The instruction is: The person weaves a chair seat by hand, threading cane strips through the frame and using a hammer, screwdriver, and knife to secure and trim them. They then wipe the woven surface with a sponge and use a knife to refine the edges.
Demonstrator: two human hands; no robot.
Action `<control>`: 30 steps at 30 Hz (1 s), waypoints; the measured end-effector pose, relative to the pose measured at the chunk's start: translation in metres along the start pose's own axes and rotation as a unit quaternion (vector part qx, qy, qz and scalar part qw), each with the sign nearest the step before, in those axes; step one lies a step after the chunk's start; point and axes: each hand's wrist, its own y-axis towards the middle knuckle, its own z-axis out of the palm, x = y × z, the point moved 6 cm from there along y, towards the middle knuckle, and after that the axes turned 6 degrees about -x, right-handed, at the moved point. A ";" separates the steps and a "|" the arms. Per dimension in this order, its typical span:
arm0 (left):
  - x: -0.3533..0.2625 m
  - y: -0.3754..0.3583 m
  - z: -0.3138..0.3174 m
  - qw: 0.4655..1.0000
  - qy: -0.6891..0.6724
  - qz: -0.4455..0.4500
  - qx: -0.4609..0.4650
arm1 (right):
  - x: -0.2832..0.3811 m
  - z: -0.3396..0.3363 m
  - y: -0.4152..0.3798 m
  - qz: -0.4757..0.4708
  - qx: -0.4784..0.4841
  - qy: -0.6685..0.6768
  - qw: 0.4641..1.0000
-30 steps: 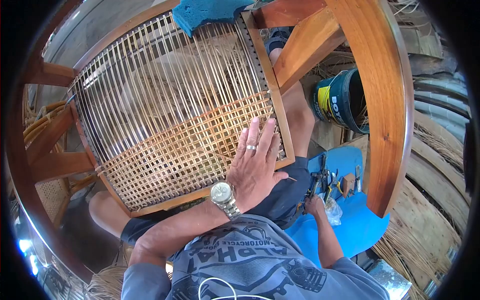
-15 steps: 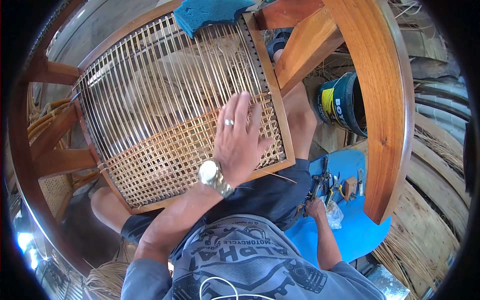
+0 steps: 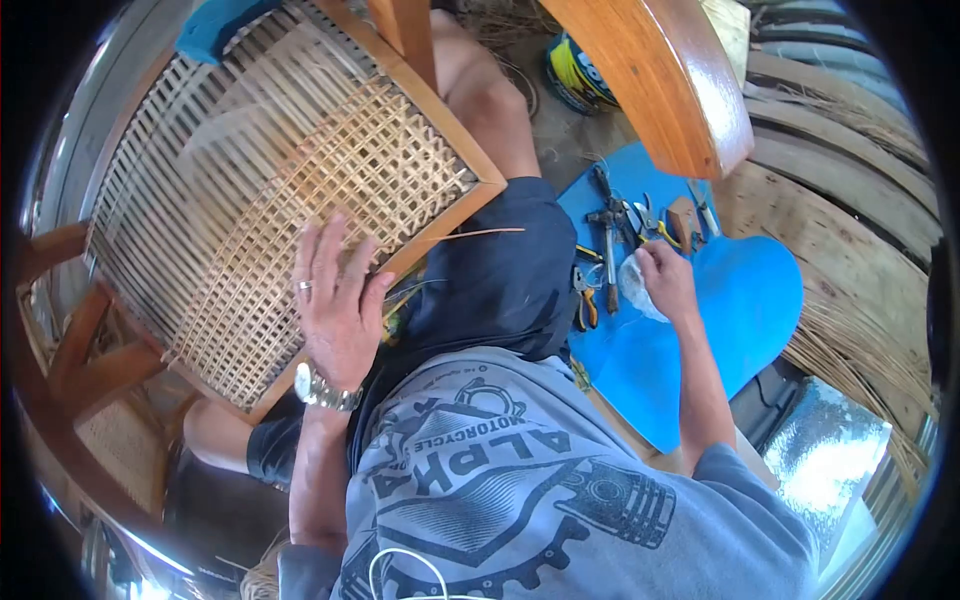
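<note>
My left hand (image 3: 342,300) lies with fingers spread over the near edge of the woven cane panel (image 3: 390,150), palm down by the wooden chair frame (image 3: 455,215). A loose cane strip (image 3: 485,233) sticks out past that frame. Over the blue board (image 3: 740,290), my right hand (image 3: 668,280) has its fingers drawn together, fingertips right at the yellow-handled cutters (image 3: 650,222); I cannot tell what they grip. Beside it are a clear plastic bag (image 3: 634,290), orange-handled pliers (image 3: 586,300), a hammer-like tool (image 3: 607,230) and a wooden block (image 3: 685,222).
A curved wooden chair part (image 3: 650,70) arches over the upper right, near a dark bucket (image 3: 575,75). A blue sponge-like piece (image 3: 220,25) rests on the unwoven strands. Planks (image 3: 800,220) and a shiny silver box (image 3: 830,430) lie to the right.
The view has swung toward the blue board. My left hand has slid off the middle of the weave to its near edge. My right hand has shifted among the tools.
</note>
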 end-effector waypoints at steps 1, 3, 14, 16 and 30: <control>0.001 -0.003 0.001 1.000 -0.014 -0.009 -0.021 | 0.022 -0.009 -0.005 -0.022 -0.026 0.065 0.997; 0.005 -0.004 -0.001 0.999 -0.009 -0.016 -0.037 | 0.073 -0.011 -0.010 -0.052 -0.048 0.138 0.988; -0.104 0.022 0.000 0.973 -0.159 0.163 0.046 | 0.136 -0.070 -0.059 -0.306 -0.136 0.135 0.933; -0.130 0.031 0.001 0.958 -0.226 0.154 0.090 | 0.173 -0.052 -0.088 -0.317 -0.039 0.199 0.927; -0.063 -0.005 -0.022 0.952 -0.263 -0.087 0.130 | 0.077 -0.036 -0.001 -0.229 -0.079 0.163 0.956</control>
